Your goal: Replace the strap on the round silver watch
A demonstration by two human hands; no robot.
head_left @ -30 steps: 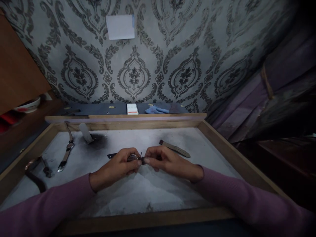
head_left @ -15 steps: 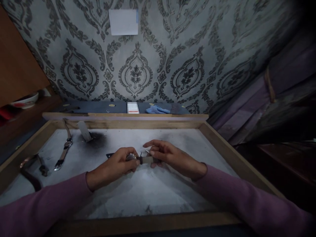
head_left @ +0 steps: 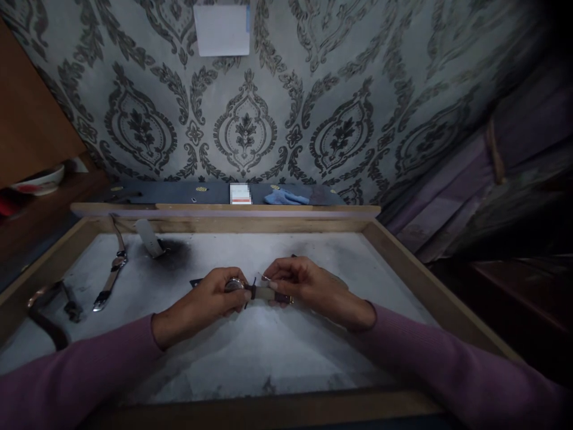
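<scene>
My left hand is closed around a wristwatch, its thumb pressing by the round case. The watch's strap runs right, light in the middle and dark near a gold-coloured buckle. A dark thin strip crosses the strap near the case. My right hand is pinched over the strap, with a thin shiny metal piece at its fingertips; its kind is too small to tell. A dark pointed strap end shows left of my left hand.
The hands are inside a wooden-rimmed tray with a whitish bottom. On its left lie a watch, a light strap and a dark curved strap. Behind the rim are a small white box and a blue cloth.
My right hand has drawn its fingers in and shifted slightly, so the buckle end of the strap now shows. The left hand still holds the watch. The view has tilted a little.
</scene>
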